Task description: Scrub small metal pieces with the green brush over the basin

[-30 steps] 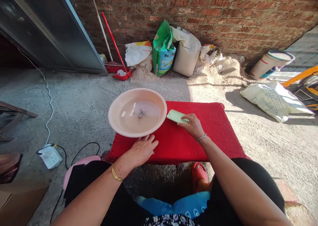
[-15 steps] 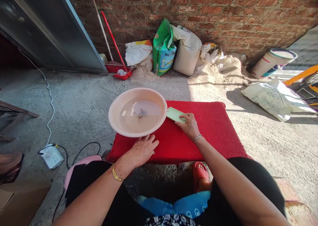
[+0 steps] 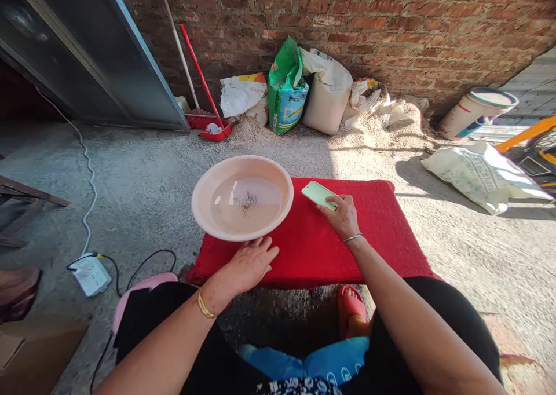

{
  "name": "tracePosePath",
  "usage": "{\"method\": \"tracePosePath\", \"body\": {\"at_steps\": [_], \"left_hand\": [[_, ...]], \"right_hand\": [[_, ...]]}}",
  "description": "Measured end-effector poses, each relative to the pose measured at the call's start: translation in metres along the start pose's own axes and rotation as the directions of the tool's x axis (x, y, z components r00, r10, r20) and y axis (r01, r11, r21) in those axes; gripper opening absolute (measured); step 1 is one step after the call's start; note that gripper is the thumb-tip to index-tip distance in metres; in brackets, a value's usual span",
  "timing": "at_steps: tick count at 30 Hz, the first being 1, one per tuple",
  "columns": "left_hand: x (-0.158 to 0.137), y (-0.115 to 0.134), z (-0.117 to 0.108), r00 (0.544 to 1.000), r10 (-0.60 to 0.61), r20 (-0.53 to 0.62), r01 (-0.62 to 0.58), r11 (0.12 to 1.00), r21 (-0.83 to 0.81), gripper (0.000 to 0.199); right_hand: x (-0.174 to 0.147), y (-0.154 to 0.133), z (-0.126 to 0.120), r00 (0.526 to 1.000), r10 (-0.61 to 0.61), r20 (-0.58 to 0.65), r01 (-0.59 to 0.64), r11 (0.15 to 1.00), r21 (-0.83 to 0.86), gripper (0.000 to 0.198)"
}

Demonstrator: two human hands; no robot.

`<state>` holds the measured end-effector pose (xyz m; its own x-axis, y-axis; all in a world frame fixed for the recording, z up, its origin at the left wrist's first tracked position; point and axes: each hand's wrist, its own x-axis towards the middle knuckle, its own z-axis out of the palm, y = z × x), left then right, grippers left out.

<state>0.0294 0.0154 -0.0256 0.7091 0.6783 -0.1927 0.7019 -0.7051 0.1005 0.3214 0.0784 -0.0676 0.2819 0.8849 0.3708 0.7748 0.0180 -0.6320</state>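
A pale pink basin (image 3: 204, 224) of clear water stands on the left part of a red cloth-covered table (image 3: 369, 227). Small dark specks cluster at the middle of the water. My left hand (image 3: 249, 263) lies on the cloth with its fingers stretched out, the tips close under the basin's near rim; whether they touch it I cannot tell. To the right of the basin, my right hand (image 3: 345, 216) grips the near end of a pale green, shallow rectangular tray (image 3: 318, 193) between thumb and fingers. The tray is tilted and apart from the basin.
Behind the table, a green sack (image 3: 284, 91) and a white sack (image 3: 328, 97) lean on the brick wall. A red dustpan (image 3: 221, 133) is left of them. On the floor lie a power strip (image 3: 91, 274) with cords and a flattened sack (image 3: 478, 175). A bucket (image 3: 473, 114) stands far right.
My right hand has moved a little to the right with the green tray, away from the basin's rim. My left hand has stayed in place.
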Motion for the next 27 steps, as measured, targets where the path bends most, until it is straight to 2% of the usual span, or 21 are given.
{"method": "tracePosePath", "body": {"at_steps": [3,6,9,16,23,27], "left_hand": [[0.000,0.000,-0.001,1.000,0.003,0.001,-0.003,1.000,0.005,0.035],[0.001,0.000,0.000,1.000,0.006,0.002,-0.006,1.000,0.010,0.036],[0.000,0.000,0.002,1.000,0.007,-0.003,-0.007,1.000,0.004,0.038],[0.000,0.000,-0.002,1.000,0.003,0.005,-0.003,1.000,0.006,0.037],[-0.001,-0.001,0.000,1.000,0.013,-0.004,-0.013,1.000,-0.011,0.037],[-0.001,-0.002,0.001,1.000,0.013,-0.002,-0.013,1.000,0.000,0.038]], "right_hand": [[-0.001,0.003,0.001,1.000,-0.002,0.015,0.002,0.999,-0.044,0.058],[0.005,0.012,-0.011,0.996,0.074,-0.045,-0.079,0.990,-0.114,0.058],[0.010,0.014,-0.023,0.990,0.111,-0.085,-0.120,0.986,-0.115,0.060],[0.001,0.008,-0.021,0.997,0.026,0.066,-0.025,1.000,-0.019,0.058],[0.004,0.028,-0.044,0.994,0.100,-0.042,-0.105,0.987,-0.118,0.052],[-0.004,0.018,-0.043,0.996,0.072,0.045,-0.071,0.997,-0.034,0.054]]}}
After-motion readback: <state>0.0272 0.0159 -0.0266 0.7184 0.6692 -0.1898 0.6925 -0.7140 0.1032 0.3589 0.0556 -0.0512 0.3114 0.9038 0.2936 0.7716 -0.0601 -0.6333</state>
